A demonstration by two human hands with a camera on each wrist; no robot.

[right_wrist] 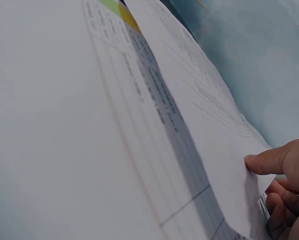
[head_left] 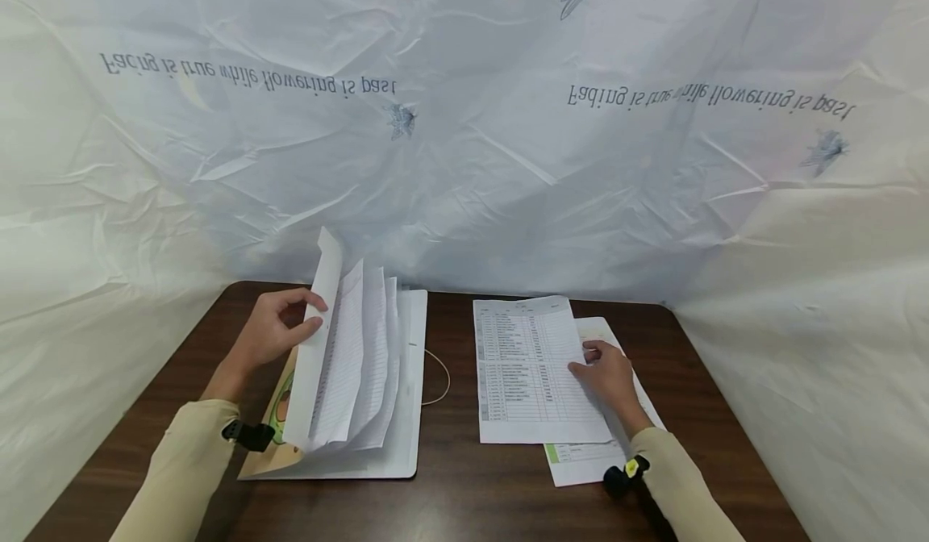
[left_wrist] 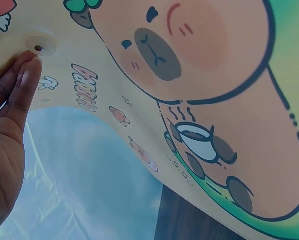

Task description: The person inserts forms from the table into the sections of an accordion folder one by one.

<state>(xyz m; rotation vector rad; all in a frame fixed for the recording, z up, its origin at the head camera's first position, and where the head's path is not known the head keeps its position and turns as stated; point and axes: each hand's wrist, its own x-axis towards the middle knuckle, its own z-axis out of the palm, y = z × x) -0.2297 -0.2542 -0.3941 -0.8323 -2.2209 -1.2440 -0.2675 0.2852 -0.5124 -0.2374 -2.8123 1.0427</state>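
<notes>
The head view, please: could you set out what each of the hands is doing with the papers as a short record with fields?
surface: dark wooden table
left hand: holds up the cover of an open folder, pages fanned upright
folder cover: cartoon animal print, seen from the left wrist
right hand: pinches the right edge of a printed sheet
under that sheet: second sheet with green strip
backdrop: creased white plastic sheeting

An open folder (head_left: 402, 413) lies flat on the desk, its cartoon-printed flap (left_wrist: 199, 100) raised at the left with several white sheets (head_left: 356, 356) fanned upright. To its right a printed sheet (head_left: 526, 373) lies flat, overlapping a green-edged sheet (head_left: 581, 457) beneath.
</notes>
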